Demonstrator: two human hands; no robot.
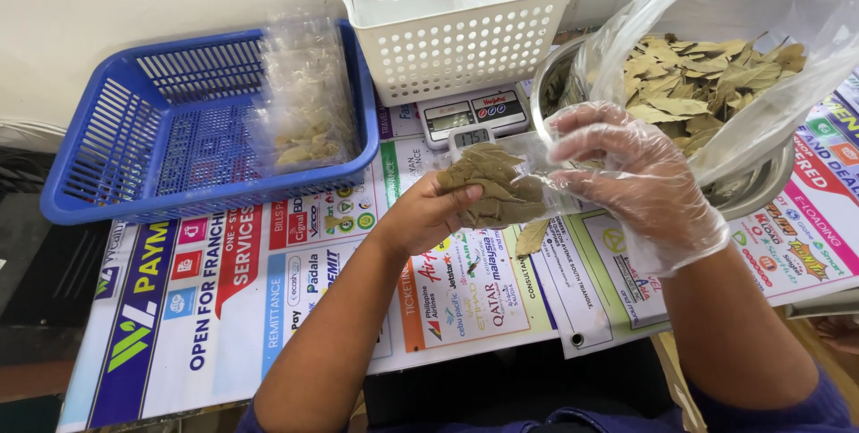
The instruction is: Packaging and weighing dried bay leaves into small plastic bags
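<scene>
Your bare left hand (429, 211) is closed around a bunch of dried olive-brown bay leaves (490, 184), gripping them from below with the thumb over the top. Your right hand (631, 178), covered in a loose clear plastic glove, meets the bunch from the other side; its fingers pinch a small clear plastic pouch (537, 160) that sits against the leaf tips, so both hands are grasping, not released. One loose dried leaf (531, 238) lies on the table just below and between your hands.

Just beyond your right hand, a large clear plastic bag full of dried leaves (716, 75) rests in a round metal bowl (761, 191), its mouth opening toward you. Straight ahead of your left hand, just past the bunch, sits a small grey digital scale (472, 115), with a white perforated plastic basket (456, 26) right behind it. Well off to the left of your left hand stands a blue slotted plastic basket (125, 156) holding small clear packets of leaves (304, 102) leaning against its far right corner.

Under everything, the table is spread with a glossy printed poster in many colours (224, 299), and both your forearms come up across it from the near edge.
</scene>
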